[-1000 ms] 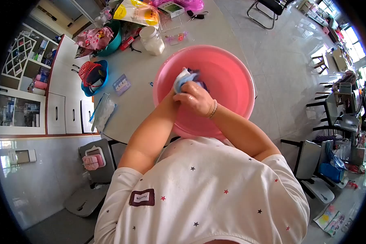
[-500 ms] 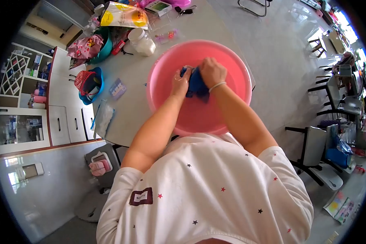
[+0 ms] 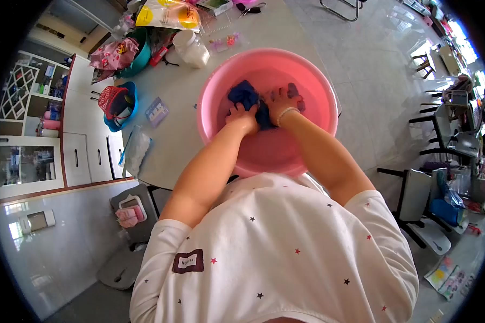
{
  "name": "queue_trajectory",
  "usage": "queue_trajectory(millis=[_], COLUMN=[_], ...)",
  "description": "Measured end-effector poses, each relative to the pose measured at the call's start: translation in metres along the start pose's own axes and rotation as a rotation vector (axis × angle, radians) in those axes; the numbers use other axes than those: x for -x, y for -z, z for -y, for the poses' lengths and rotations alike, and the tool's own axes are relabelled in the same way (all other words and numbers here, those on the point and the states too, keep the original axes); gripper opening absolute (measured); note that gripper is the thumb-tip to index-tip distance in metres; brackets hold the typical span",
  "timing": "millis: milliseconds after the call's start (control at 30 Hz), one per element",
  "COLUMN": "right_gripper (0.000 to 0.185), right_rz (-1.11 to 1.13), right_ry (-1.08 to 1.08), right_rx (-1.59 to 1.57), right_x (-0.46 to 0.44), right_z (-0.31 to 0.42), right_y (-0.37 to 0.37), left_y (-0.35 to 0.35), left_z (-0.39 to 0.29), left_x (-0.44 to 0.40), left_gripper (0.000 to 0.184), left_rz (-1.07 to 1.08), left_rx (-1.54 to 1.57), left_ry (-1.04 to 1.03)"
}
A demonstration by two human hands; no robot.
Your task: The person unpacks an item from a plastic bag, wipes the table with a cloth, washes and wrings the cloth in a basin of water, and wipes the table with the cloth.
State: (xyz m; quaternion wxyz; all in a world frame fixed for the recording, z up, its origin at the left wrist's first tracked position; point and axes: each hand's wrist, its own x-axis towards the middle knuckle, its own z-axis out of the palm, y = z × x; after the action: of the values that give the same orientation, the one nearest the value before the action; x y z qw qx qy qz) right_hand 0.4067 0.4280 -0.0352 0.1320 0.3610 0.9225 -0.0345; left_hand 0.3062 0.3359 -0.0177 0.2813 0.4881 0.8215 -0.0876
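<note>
A wet dark blue cloth [image 3: 244,93] lies bunched in a pink plastic basin [image 3: 213,81] that appears to hold water. My left hand [image 3: 242,119] rests on the near left part of the cloth, fingers spread. To its right, my right hand [image 3: 282,104] presses down with fingers apart, and a bracelet circles that wrist. Between the two hands a strip of the cloth shows. A greyish patch of fabric sticks out beyond my right fingers; whether it belongs to the same cloth I cannot tell. The parts under my palms are hidden.
The basin stands on a light table [image 3: 172,142]. Left of it are a white-lidded jar [image 3: 191,49], a blue basin [image 3: 129,97] with a red basket [image 3: 112,101], a green tub [image 3: 141,54] and a plastic bag [image 3: 139,153]. Chairs [image 3: 415,188] stand at the right.
Both hands have gone from gripping the bunched cloth to lying on it with fingers spread. The cloth is now spread wider, one lump sitting further left. The view has shifted slightly.
</note>
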Motion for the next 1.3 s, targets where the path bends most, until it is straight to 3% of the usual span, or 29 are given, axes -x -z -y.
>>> queue_trajectory(millis=[67,100,167,200,300,333,367,400,467,567,667,700,767,800,833,867,900,1000,1100,1167,1267,1300], right_gripper=[0.045,0.041,0.035,0.035,0.039,0.037,0.035,0.034,0.03,0.025,0.015,0.014,0.019,0.024,0.025,0.026,0.027,0.028,0.026,0.025,0.025,0.025], right_rz=[-0.089,-0.047,0.043,-0.047,-0.313,-0.42,-0.526,-0.638,-0.785,-0.842,-0.747,-0.716,-0.556,-0.478,-0.406,-0.494,-0.577,-0.779,-0.878,-1.018,-1.141,-1.169], right_ry=[0.015,0.041,0.095,0.167,0.375,0.456,0.538,0.663,0.822,0.627,0.276,0.113,0.011,-0.084,-0.206,-0.225,-0.243,-0.073,0.005,0.042,0.125,0.16], right_rx=[0.001,-0.174,-0.526,-0.753,-1.307,-1.323,-1.337,-1.151,-0.832,-0.617,-0.621,-0.623,-0.6,-0.647,-0.472,-0.46,-0.444,-0.408,-0.325,-0.255,-0.27,-0.296], right_x=[-0.006,-0.012,-0.023,-0.019,0.011,0.02,0.029,0.033,0.045,0.036,0.01,0.003,0.004,0.004,0.009,0.007,0.003,0.01,0.019,0.025,0.036,0.041], right_z=[0.002,-0.001,-0.006,-0.004,0.009,0.019,0.027,0.031,0.037,0.036,0.02,0.014,-0.009,-0.022,-0.031,-0.042,-0.051,-0.065,-0.078,-0.081,-0.083,-0.081], right_y=[-0.005,-0.003,0.002,0.007,0.037,0.041,0.044,0.047,0.059,0.05,0.039,0.038,0.052,0.055,0.066,0.067,0.067,0.08,0.109,0.136,0.164,0.17], left_y=[-0.004,-0.003,-0.013,-0.017,0.016,0.008,0.004,0.004,-0.001,-0.014,-0.018,0.001,0.034,0.017,0.02,0.023,0.027,0.045,0.083,0.114,0.125,0.126], left_z=[0.003,0.004,0.017,0.022,0.014,0.016,0.022,0.025,0.027,0.023,0.016,0.007,-0.011,-0.002,0.001,0.004,0.007,0.027,0.033,0.024,0.029,0.03], left_x=[-0.011,-0.015,-0.039,-0.045,-0.007,-0.009,-0.014,-0.016,-0.02,-0.032,-0.036,-0.016,0.022,0.004,0.007,0.011,0.016,0.014,0.029,0.054,0.055,0.056], left_gripper=[0.061,0.065,0.064,0.065,0.063,0.058,0.058,0.057,0.056,0.055,0.054,0.052,0.049,0.048,0.046,0.044,0.042,0.039,0.036,0.033,0.027,0.026], left_rz=[-0.008,-0.013,0.051,0.085,0.331,0.127,0.169,0.221,0.297,0.323,0.248,0.184,0.084,0.014,-0.113,-0.232,-0.342,-0.275,-0.715,-0.67,-1.159,-1.142], left_rx=[0.164,0.247,0.949,1.298,1.916,2.15,2.232,2.276,2.293,2.253,2.071,1.887,1.516,1.491,1.258,1.021,0.786,0.657,0.159,0.516,0.569,0.591], left_ry=[0.031,0.048,-0.002,-0.03,-0.058,-0.133,-0.189,-0.233,-0.283,-0.303,-0.233,-0.16,-0.016,-0.149,-0.213,-0.272,-0.325,-0.342,-0.377,-0.259,-0.472,-0.457])
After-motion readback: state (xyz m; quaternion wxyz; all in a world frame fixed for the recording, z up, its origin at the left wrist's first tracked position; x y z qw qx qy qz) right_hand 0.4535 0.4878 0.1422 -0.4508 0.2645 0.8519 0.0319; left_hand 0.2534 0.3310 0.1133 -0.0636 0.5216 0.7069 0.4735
